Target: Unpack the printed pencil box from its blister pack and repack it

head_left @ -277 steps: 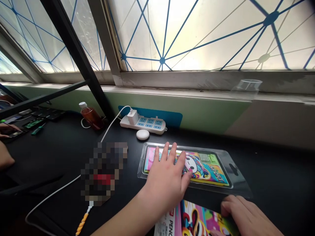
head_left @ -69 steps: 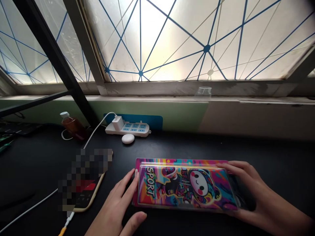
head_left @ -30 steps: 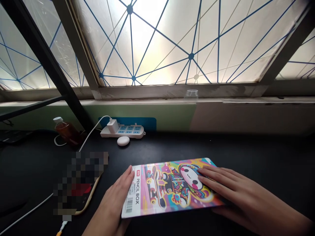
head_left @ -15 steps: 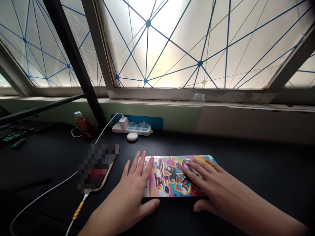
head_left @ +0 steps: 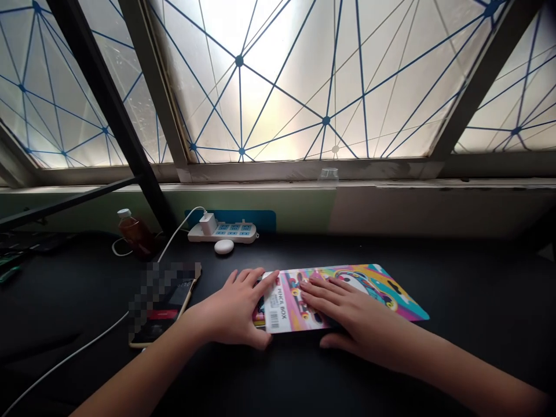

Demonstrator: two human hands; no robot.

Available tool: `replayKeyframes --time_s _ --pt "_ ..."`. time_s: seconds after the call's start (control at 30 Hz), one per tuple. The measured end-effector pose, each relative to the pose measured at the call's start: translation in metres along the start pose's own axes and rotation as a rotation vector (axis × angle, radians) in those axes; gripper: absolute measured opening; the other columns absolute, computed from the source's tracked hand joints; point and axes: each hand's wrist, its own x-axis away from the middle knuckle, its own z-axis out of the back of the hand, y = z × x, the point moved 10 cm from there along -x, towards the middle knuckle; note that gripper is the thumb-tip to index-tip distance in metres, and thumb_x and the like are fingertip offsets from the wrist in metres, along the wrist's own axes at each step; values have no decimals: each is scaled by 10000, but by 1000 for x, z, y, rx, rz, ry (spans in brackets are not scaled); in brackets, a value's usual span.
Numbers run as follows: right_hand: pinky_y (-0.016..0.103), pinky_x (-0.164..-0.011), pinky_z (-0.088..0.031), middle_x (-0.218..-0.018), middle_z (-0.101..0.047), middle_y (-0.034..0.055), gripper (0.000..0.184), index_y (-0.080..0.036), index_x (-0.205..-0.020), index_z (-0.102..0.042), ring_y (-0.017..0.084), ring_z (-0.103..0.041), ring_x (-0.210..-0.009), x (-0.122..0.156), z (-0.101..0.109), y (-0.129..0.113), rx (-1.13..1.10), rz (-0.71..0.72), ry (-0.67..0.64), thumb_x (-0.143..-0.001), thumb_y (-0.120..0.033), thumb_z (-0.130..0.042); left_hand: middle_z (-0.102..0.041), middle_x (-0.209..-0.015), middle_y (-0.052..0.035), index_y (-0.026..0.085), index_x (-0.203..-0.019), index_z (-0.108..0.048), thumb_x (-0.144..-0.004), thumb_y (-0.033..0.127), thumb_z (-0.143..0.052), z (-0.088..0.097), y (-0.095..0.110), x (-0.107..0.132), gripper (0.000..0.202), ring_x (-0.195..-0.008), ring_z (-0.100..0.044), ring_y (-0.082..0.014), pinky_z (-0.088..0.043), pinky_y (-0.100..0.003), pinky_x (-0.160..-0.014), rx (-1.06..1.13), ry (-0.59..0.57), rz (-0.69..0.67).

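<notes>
A colourful pencil box (head_left: 278,310) with a printed cartoon cover lies on the black table, a white strip with a barcode at its left end. At that end my left hand (head_left: 237,307) grips it, fingers over the far side and thumb at the near corner. Part of a darker printed piece shows beneath the cover's left edge, between thumb and fingers. My right hand (head_left: 347,310) rests flat across the middle of the cover, fingers stretched out and thumb off the near edge. The cover's right end reaches past the right hand.
Left of the hands lies a phone (head_left: 185,292), partly blurred. Behind stand a white power strip (head_left: 234,231) with a charger (head_left: 208,223), a small white rounded case (head_left: 224,247) and a bottle of reddish-brown drink (head_left: 136,234). A clear cup (head_left: 329,174) sits on the sill.
The cover has slid right, baring a piece under its left edge. My left hand has closed round the left end. My right hand stays flat on top. The view has turned a little right.
</notes>
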Motion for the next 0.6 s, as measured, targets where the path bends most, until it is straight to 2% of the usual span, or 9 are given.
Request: replayKeyframes --time_s 0.13,0.27,0.33,0.43,0.5,0.6 --pt "574 -1028 -517 -1432 -617 116 484 -214 -1359 -610 361 -585 -1303 38 22 24 154 -14 200 -924 -421 -663 -244 -1680 -130 267 -1640 -109 -687 566 -725 -1 -1 -1 1173 -1542 -199 -382 -112 -626 -1229 -13 -35 -3" --pt "573 -1002 -531 -1225 -733 168 421 -148 -1165 -687 356 -691 -1119 42 35 17 235 6 287 -914 -485 -658 -80 -1710 -119 233 -1640 -70 -711 505 -688 -2 4 -3 1149 -1570 -45 -360 -38 -631 -1227 -59 -100 4" --pt "564 -1024 -521 -1219 -728 174 445 -140 -1229 -665 353 -683 -1128 32 31 6 235 12 267 -919 -459 -657 -1 -1699 -150 174 -1638 -70 -714 457 -681 -3 10 -4 1143 -1566 24 -350 -41 -603 -1234 -96 -124 29" --pt "561 -1060 -501 -1382 -635 196 555 -132 -1411 -554 380 -584 -1289 15 19 -12 243 54 226 -916 -355 -671 47 -1683 -187 128 -1633 -81 -740 468 -684 -5 24 -10 1130 -1553 65 -359 -86 -581 -1239 -102 -130 68" --pt "575 -1091 -474 -1482 -548 207 612 -119 -1477 -486 393 -499 -1377 10 10 -18 246 77 212 -918 -293 -666 28 -1685 -192 145 -1635 -94 -783 589 -664 -8 36 -17 1117 -1549 63 -376 -101 -610 -1229 -69 -108 67" --pt "582 -1109 -460 -1530 -492 205 623 -109 -1512 -441 386 -451 -1417 12 5 -13 229 74 217 -932 -233 -630 -70 -1687 -207 169 -1635 -122 -820 758 -573 -10 45 -29 1102 -1559 3 -381 -76 -659 -1214 -39 -13 51"
